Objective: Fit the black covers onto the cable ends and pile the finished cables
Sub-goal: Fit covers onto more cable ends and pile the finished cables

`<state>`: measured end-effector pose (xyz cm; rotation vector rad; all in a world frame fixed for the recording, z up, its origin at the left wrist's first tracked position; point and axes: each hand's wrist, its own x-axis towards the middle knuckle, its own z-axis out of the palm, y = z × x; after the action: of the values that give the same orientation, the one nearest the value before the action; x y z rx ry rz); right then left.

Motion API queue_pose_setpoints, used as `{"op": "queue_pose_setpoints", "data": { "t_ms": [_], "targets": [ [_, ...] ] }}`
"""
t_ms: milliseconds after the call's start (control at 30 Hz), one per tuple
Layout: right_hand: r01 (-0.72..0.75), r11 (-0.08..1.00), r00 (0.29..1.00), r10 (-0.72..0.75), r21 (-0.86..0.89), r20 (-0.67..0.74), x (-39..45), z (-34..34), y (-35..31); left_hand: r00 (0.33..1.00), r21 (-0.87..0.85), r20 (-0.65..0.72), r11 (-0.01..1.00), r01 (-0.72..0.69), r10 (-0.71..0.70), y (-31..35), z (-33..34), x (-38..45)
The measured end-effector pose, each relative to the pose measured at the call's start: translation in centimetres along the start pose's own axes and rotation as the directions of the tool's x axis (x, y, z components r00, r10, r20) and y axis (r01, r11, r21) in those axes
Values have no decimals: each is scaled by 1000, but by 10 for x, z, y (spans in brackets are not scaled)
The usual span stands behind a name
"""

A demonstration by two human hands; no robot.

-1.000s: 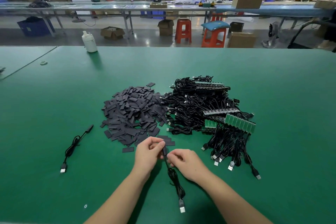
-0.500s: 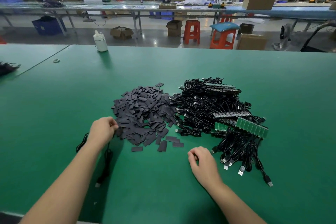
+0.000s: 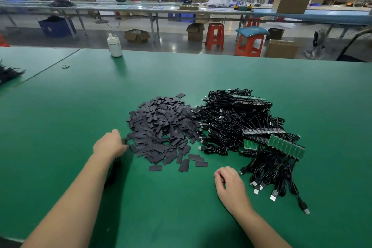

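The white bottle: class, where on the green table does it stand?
In the head view the white bottle stands alone at the far edge of the green table, left of centre, well beyond the pile of black covers.

Table (image 3: 201, 74): green, matt, felt-like; black covers (image 3: 161, 127): flat, matt, dull grey-black; cables (image 3: 231, 119): black, slightly glossy sheath, bright metal plugs; bottle (image 3: 114, 46): smooth white plastic.

no readable text, labels or numbers

Flat black covers (image 3: 161, 129) heaped beside tangled black cables (image 3: 237, 125).
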<state>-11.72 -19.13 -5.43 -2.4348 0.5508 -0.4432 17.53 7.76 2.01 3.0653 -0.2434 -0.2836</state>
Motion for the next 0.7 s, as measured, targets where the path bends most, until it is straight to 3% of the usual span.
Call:
{"op": "queue_pose_setpoints", "data": {
  "t_ms": [133,367,500,700],
  "targets": [
    [2,1000,1000,-2,-2,4,0,1,1,995,121,95,993,5,-16,-4,17,-17],
    [12,1000,1000,-12,-12,6,-2,1,2,996,45,-84,998,39,-35,-18,29,-19],
    [8,1000,1000,-8,-11,7,-2,2,1,985,111,-169,992,56,-36,-28,31,-17],
    [14,1000,1000,-14,-14,12,-2,2,1,973,-72,-224,996,46,-61,-42,46,-6]
  ]
}}
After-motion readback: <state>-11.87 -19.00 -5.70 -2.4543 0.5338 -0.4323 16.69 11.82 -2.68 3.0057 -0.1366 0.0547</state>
